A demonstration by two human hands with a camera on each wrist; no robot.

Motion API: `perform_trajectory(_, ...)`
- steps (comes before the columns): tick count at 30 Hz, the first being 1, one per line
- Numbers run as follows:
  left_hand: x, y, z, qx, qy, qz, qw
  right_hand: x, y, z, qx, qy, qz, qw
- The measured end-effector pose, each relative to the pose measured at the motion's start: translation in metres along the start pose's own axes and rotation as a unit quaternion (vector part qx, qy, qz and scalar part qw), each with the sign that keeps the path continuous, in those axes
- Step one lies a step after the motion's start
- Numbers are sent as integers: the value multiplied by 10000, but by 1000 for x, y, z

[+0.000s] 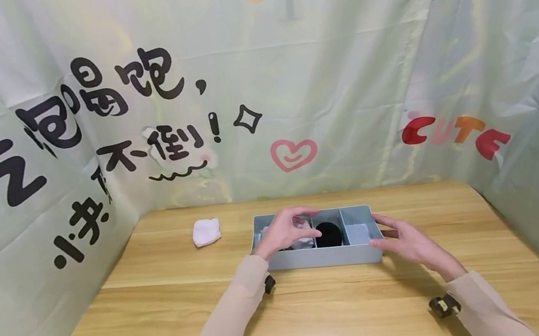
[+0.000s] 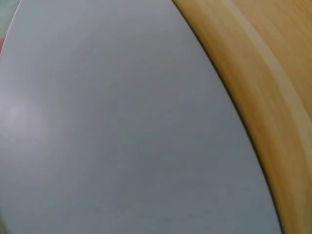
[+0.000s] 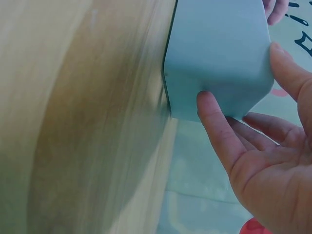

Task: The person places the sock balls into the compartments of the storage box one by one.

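Observation:
A long grey-blue divided storage box (image 1: 326,257) lies on the wooden table. Over its left part my left hand (image 1: 287,231) reaches with thumb and fingers spread apart, close above a crumpled pale item (image 1: 303,239). A round black item (image 1: 330,235) sits in the compartment just right of that thumb. In the right-hand compartment is a light blue block-like piece (image 1: 358,234). My right hand (image 1: 407,237) touches the box's right end with extended fingers, and the right wrist view shows a fingertip (image 3: 204,97) against the end wall. The box wall (image 2: 131,117) fills most of the left wrist view.
A small white folded cloth (image 1: 206,232) lies on the table (image 1: 314,313) to the left of the box. Printed fabric curtains (image 1: 342,92) hang behind and along both sides of the table.

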State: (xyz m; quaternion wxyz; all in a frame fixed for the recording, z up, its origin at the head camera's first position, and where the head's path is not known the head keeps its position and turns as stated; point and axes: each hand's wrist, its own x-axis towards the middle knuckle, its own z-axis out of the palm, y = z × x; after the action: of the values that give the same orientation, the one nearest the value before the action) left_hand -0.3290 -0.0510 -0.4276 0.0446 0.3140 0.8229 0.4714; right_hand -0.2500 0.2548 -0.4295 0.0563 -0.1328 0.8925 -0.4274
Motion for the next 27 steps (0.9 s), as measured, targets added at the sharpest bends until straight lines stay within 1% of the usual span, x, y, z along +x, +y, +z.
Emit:
perform_trajectory(5, -6, -4, -6, 115, 156, 267, 9995, -3, 0, 0, -29, 46, 11, 10000)
perform_trajectory(9, -14, -10, -11, 174, 308, 428, 9985, -6, 0, 2, -47, 56, 63, 10000)
perform_trajectory(14, -29, -16, -19, 154, 504, 421, 9977, -8, 0, 2, -17, 65, 27, 10000)
perform_trajectory(18, -40, -23, -28, 3, 732, 254, 9970, -9, 0, 2, 20, 59, 17, 10000)
perform_trajectory(20, -45, -27, -33, -79, 933, 165, 9955, -9, 0, 3, 54, 39, 41, 10000)
perform_trajectory(25, -54, -33, -52, -319, 1669, -143, 9853, -8, -2, 2, 50, 76, 15, 10000)
perform_trajectory(27, -57, -34, -60, -475, 1854, -290, 9811, -7, -3, 2, 27, 93, -8, 10000)
